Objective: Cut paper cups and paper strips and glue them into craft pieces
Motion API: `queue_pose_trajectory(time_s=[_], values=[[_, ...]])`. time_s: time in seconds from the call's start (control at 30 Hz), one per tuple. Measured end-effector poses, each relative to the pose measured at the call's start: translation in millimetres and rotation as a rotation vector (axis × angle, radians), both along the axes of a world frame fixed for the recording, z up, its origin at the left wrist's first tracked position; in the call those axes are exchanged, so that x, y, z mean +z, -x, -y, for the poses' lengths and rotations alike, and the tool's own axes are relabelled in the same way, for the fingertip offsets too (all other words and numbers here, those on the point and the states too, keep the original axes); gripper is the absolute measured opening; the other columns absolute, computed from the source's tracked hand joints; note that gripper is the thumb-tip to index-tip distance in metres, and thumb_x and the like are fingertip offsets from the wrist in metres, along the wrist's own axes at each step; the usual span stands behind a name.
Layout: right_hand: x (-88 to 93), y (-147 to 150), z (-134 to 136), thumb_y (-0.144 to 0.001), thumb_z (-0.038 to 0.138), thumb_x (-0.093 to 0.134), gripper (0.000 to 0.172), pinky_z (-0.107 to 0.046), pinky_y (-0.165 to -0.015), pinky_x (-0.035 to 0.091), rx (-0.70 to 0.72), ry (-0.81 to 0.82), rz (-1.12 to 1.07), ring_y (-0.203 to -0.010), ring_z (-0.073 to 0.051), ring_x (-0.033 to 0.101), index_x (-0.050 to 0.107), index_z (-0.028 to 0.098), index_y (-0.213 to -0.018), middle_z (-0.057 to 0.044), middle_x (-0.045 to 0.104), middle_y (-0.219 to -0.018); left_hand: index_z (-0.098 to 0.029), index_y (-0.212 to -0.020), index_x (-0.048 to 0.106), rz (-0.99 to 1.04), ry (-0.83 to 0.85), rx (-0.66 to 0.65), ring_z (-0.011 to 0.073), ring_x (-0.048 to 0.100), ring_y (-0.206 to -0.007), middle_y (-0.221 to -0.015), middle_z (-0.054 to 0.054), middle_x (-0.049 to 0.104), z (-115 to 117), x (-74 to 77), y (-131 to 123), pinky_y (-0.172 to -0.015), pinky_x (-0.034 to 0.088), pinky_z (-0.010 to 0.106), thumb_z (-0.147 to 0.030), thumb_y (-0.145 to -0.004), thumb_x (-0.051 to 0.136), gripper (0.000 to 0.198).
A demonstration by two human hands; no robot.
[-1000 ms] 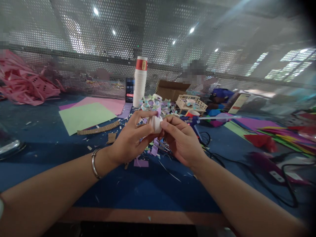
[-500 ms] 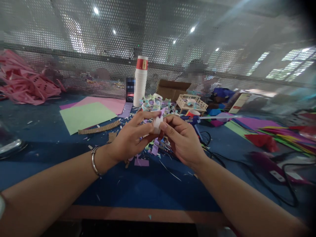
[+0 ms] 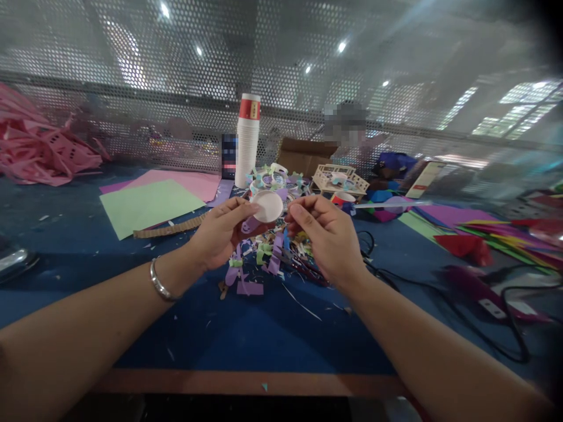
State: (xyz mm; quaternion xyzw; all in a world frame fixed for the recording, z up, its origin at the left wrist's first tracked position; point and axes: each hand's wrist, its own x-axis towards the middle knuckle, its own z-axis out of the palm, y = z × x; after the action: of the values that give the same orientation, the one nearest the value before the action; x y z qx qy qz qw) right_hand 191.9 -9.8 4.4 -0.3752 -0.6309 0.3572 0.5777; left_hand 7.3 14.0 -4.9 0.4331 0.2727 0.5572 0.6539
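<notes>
My left hand [image 3: 222, 231] pinches the left edge of a small round white paper piece [image 3: 268, 206], which looks like the bottom of a paper cup. Its flat face is turned toward me. Purple paper with a small drawn face [image 3: 249, 226] shows just below it, and more purple sticks up at its upper right. My right hand [image 3: 328, 237] is beside its right edge, thumb and fingers closed together; whatever they may hold is too small to make out. Under both hands lies a pile of purple and green paper scraps [image 3: 275, 253].
A tall stack of paper cups [image 3: 247, 143] stands behind the hands, near decorated paper rings [image 3: 275, 176] and a small wooden tray [image 3: 341, 180]. Coloured sheets [image 3: 153, 205] lie left. A glue gun [image 3: 347, 207] and black cable [image 3: 440, 305] are right. Pink strips [image 3: 44, 140] are heaped far left.
The white piece has turned from its side to show its round flat face. My right hand has come off it and moved slightly right; my left hand still holds it.
</notes>
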Motion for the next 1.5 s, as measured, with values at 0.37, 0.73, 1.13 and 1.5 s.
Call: queue_pose_trajectory(time_s=[0.37,0.73,1.13,1.5], values=[[-5.4,3.0,-5.1,-0.082,0.033,0.078,0.021,-0.028,-0.064,0.055,0.121,0.230,-0.155,-0.066,-0.011,0.059,0.063,0.020,-0.088,0.002,0.063,-0.074,-0.016,-0.085,0.062,-0.061,0.038,-0.130,0.0167,0.074,-0.085,-0.093,0.005,0.076,-4.5,-2.7,8.4,-0.082,0.063,0.031,-0.025,-0.080,0.078,0.019],[-3.9,4.8,-0.4,-0.082,0.038,0.079,0.025,-0.028,-0.063,0.053,0.145,0.195,-0.155,-0.066,-0.011,0.057,0.062,0.020,-0.085,0.002,0.061,-0.075,-0.017,-0.097,0.071,-0.073,0.152,-0.208,0.0155,0.072,-0.071,-0.085,0.007,0.076,-5.8,1.6,9.9,-0.061,0.060,0.019,-0.021,-0.081,0.074,0.017],[-0.4,-0.1,2.8,-0.088,0.036,0.072,0.016,-0.031,-0.066,0.050,-0.114,-0.132,0.187,-0.072,-0.014,0.057,0.063,0.024,-0.093,0.000,0.061,-0.084,-0.011,-0.095,0.074,-0.068,0.254,-0.117,0.0172,0.072,-0.067,-0.085,0.012,0.077,-8.8,3.6,12.7,-0.059,0.061,0.019,-0.018,-0.076,0.076,0.020],[6.3,-2.7,6.9,-0.094,0.025,0.065,0.001,-0.036,-0.078,0.051,-0.070,-0.435,0.530,-0.093,-0.020,0.059,0.065,0.026,-0.095,-0.005,0.058,-0.100,-0.013,-0.093,0.074,-0.098,0.177,-0.226,0.0212,0.077,-0.079,-0.085,0.010,0.079,-2.1,15.7,18.9,-0.078,0.064,0.029,-0.036,-0.086,0.068,0.025]])
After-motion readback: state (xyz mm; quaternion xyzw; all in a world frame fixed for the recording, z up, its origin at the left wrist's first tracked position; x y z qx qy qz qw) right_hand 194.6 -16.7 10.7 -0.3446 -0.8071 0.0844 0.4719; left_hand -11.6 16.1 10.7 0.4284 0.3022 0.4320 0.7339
